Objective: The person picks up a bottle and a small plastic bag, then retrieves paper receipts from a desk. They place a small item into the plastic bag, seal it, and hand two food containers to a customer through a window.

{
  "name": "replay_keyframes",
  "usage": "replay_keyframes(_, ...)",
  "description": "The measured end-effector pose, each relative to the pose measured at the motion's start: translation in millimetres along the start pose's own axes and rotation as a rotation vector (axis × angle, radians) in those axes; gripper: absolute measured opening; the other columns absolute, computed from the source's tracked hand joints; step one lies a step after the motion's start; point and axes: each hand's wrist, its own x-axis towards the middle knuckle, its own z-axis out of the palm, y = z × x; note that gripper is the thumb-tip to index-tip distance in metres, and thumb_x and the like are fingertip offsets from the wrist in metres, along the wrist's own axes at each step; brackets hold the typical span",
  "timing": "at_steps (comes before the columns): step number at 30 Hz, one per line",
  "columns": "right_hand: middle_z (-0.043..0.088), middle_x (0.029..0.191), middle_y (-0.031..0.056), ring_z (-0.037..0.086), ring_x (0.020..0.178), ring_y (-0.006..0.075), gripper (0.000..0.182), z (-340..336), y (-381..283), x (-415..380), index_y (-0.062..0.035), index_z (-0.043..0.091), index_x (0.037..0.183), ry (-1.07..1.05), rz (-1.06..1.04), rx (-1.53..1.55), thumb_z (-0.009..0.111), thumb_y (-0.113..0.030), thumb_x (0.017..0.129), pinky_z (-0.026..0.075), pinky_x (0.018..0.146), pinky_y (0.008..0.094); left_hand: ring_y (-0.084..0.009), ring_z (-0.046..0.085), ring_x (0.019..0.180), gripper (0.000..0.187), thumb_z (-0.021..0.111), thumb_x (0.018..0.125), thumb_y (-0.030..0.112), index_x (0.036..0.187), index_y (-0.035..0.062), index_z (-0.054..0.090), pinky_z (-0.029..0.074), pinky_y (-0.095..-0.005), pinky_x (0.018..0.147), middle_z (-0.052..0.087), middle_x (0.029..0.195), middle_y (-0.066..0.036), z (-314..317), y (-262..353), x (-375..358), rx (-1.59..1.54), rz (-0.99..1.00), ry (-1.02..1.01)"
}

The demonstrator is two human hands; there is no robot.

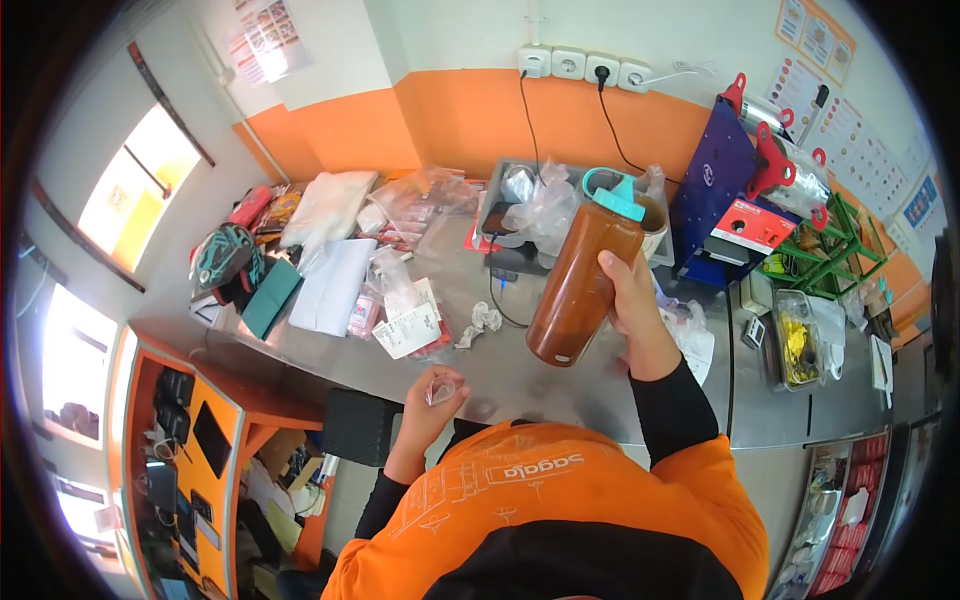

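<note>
My right hand (pixel 630 300) grips a tall brown squeeze bottle (pixel 578 280) with a teal flip cap, held upright and slightly tilted above the steel counter (pixel 560 380). My left hand (pixel 432 400) is closed around a small clear plastic piece (pixel 441 389), near my chest and the counter's front edge. My orange and black top fills the bottom of the view.
Clear plastic bags (pixel 545 205) and papers (pixel 405 325) litter the back of the counter. A blue cup-sealing machine (pixel 735 195) stands at the right, a tray (pixel 795 345) beside it. Cables run to wall sockets (pixel 585 65). An orange cabinet (pixel 195 430) is at the left.
</note>
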Motion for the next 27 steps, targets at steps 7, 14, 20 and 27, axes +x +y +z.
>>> replay_keyframes(7,0.061,0.124,0.0113,0.063,0.111,0.0238,0.071,-10.4,-23.2,9.7,-0.0021,0.044,0.141,-0.019,-0.199,-0.142,0.074,-0.035,0.085,0.054,0.091,0.0391,-0.0093,0.061,0.095,0.021,0.074,0.085,-0.001,0.102,0.0025,0.062,0.046,-0.0256,0.088,0.064,0.096,-0.001,3.4,1.4,9.7,0.046,0.027,-0.035)
replay_keyframes(14,0.059,0.129,0.0131,0.059,0.121,0.0272,0.082,-36.8,-20.2,18.9,-0.0004,0.041,0.143,0.063,-0.302,0.165,0.08,-0.037,0.081,0.046,0.104,0.0425,-0.0096,0.061,0.094,0.021,0.074,0.085,-0.002,0.101,0.0031,0.062,0.046,-0.0264,0.089,0.064,0.094,-0.001,3.4,3.7,12.2,0.06,0.032,-0.031)
replay_keyframes(20,0.059,0.128,0.0119,0.063,0.113,0.0248,0.073,-27.9,-10.1,8.1,-0.0012,0.041,0.143,0.186,-0.123,0.315,0.078,-0.02,0.083,0.047,0.103,0.0397,-0.0098,0.061,0.093,0.021,0.074,0.085,-0.002,0.102,0.0033,0.062,0.046,-0.0266,0.088,0.064,0.094,-0.001,4.7,6.2,12.5,0.084,0.027,-0.035)
replay_keyframes(27,0.057,0.132,0.0094,0.054,0.124,0.0215,0.081,-26.8,10.0,11.4,-0.0037,0.037,0.146,0.11,-0.081,0.269,0.081,-0.017,0.08,0.041,0.108,0.0385,-0.0099,0.061,0.094,0.022,0.073,0.085,-0.003,0.103,0.0027,0.062,0.046,-0.0264,0.089,0.064,0.095,-0.002,5.1,1.6,14.1,0.031,0.005,-0.052)
